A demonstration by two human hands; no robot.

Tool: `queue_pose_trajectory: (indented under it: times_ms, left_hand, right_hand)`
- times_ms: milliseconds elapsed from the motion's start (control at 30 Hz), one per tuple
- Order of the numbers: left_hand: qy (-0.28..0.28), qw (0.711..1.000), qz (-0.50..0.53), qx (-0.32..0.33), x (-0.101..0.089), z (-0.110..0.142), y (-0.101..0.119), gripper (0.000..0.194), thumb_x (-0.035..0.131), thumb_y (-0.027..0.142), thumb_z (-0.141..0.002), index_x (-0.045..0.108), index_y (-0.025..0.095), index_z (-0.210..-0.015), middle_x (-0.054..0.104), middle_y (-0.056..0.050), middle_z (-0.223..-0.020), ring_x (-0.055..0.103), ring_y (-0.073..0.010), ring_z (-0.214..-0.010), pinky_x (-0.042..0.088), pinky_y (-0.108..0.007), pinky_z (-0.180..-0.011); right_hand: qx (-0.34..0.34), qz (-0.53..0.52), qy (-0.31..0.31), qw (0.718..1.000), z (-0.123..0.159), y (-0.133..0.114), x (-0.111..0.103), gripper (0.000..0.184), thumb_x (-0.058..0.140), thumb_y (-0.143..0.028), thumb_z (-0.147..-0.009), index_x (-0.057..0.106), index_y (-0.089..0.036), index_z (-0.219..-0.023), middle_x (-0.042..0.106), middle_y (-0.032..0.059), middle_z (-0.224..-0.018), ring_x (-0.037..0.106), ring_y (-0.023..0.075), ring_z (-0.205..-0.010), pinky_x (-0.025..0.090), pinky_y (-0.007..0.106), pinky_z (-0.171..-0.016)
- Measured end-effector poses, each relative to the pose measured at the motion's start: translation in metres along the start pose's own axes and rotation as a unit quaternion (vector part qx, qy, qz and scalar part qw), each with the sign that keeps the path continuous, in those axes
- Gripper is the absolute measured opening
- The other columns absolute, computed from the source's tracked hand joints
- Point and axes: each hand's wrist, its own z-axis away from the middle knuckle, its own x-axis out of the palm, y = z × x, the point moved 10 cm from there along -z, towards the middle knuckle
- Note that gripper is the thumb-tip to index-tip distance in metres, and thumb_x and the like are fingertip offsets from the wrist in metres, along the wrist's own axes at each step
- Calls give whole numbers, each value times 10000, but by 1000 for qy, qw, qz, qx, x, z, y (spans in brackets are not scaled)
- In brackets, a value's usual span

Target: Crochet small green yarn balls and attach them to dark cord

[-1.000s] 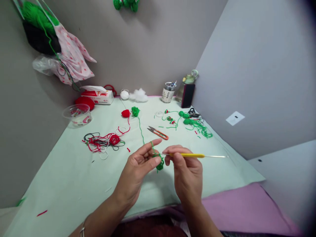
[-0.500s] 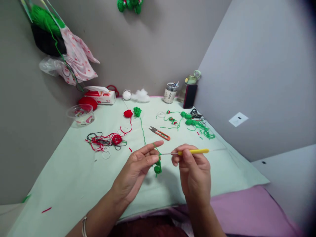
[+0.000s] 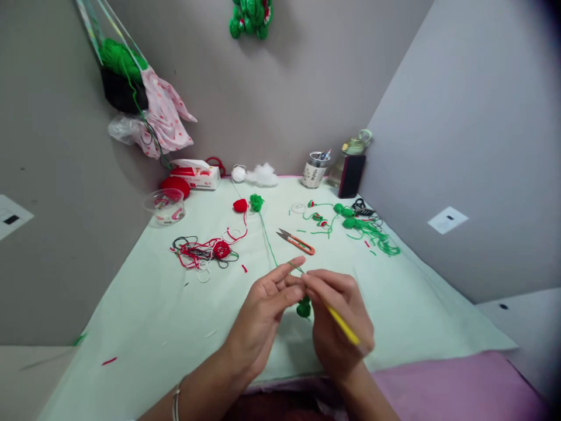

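while my two hands meet over the near part of the bench (image 3: 153, 321), a small green crochet piece (image 3: 303, 308) hangs between them, just under the fingertips, clear of my palms. my left hand (image 3: 265, 307) is partly curled, thumb pressed toward the fingers at the top of the piece, with the index finger stretched out and green yarn (image 3: 267, 234) passing over it. my right hand (image 3: 328, 339) is closed round a yellow-handled hook (image 3: 344, 324), gripped like a pen, its handle slanting down toward me; the fingers hide the hook's working tip, and its rear end is blurred.

the yarn runs away from my left hand across the pale cloth to a green ball (image 3: 256, 203), with a red ball (image 3: 240, 205) just beside it. beyond my fingertips lie orange snips (image 3: 297, 242), blades pointing to the left. left of those sits a tangle of red, white and black yarn (image 3: 204, 251); to the right, green knobs (image 3: 349, 223) lie near a spread of loose green strands (image 3: 381, 237).

along the far edge i see a clear tub (image 3: 165, 213), a tissue box (image 3: 199, 177), a white ball (image 3: 239, 173) touching or close to some white fluff (image 3: 263, 175), a pen cup (image 3: 314, 173), and a dark phone (image 3: 352, 176) upright in front of a greenish bottle (image 3: 353, 146). above, a pink spotted cloth (image 3: 166, 111) hangs at the left beside a green skein (image 3: 120, 61), and a green knitted cluster (image 3: 249, 17) hangs against the wall.
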Motion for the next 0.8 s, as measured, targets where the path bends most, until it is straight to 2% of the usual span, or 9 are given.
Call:
queue_pose_trajectory:
  times_ms: [100,167,233,333,467,567,633,700,800]
  left_hand:
    - [-7,1000,19,-7,-4,-1,7,438,780,232,-753,721,188,-1185,581,-4,-824,494,-103,-781,388,-246,-804]
    - [-2,1000,-12,23,-6,1,15,417,771,216,-760,729,209,-1175,569,3,-823,476,-94,-759,383,-237,-768]
    - [-11,997,-61,53,-2,4,21,460,765,217,-775,702,250,-1230,577,6,-823,486,-103,-769,387,-245,-773]
    - [-22,991,-110,71,3,7,19,506,754,241,-802,657,289,-1296,612,-1,-849,515,-128,-823,401,-268,-813]
    - [6,994,-86,59,-2,4,13,461,763,268,-801,681,258,-1254,641,-16,-877,538,-141,-856,412,-285,-852]
    - [12,998,-36,45,-3,-1,8,475,784,278,-782,681,240,-1245,647,-14,-856,547,-131,-823,412,-282,-846]
    - [4,1000,-5,18,-2,-3,3,460,789,287,-778,692,221,-1222,645,-19,-854,550,-131,-832,407,-277,-857]
    - [-4,1000,11,-15,-2,-3,-2,424,791,290,-775,715,199,-1182,633,-22,-838,539,-125,-824,403,-262,-840]
    - [5,1000,-13,-15,-6,-3,1,364,794,270,-764,748,189,-1115,603,-12,-807,500,-104,-769,393,-233,-770]
  right_hand:
    - [114,-126,9,985,-4,23,-7,257,565,-84,-925,740,-247,-1018,653,36,-878,603,136,-771,488,279,-655]
    - [191,-224,29,955,-4,38,-7,220,535,-156,-962,738,-239,-948,620,18,-799,562,116,-680,461,264,-602]
    - [228,-278,14,933,-3,43,1,208,539,-201,-969,737,-239,-918,618,14,-791,545,108,-652,456,260,-593]
    - [212,-252,-23,944,-4,36,10,179,580,-197,-946,750,-250,-928,685,40,-892,601,140,-759,491,281,-650]
    - [171,-171,-42,969,-1,25,12,259,568,-132,-939,748,-302,-1013,716,34,-941,638,164,-828,520,297,-674]
    - [68,-51,-55,995,1,7,8,393,618,-72,-887,725,-344,-1148,709,47,-1048,655,192,-920,539,331,-745]
    - [5,10,-59,998,3,-3,6,469,646,-46,-852,710,-352,-1202,697,60,-1117,658,205,-953,542,344,-775]
    - [22,-6,-48,999,1,3,1,424,633,-50,-861,728,-332,-1162,704,61,-1046,660,197,-908,540,337,-753]
    - [166,-140,-1,976,-3,34,-8,227,594,-130,-918,755,-272,-991,672,37,-846,630,152,-730,515,304,-657]
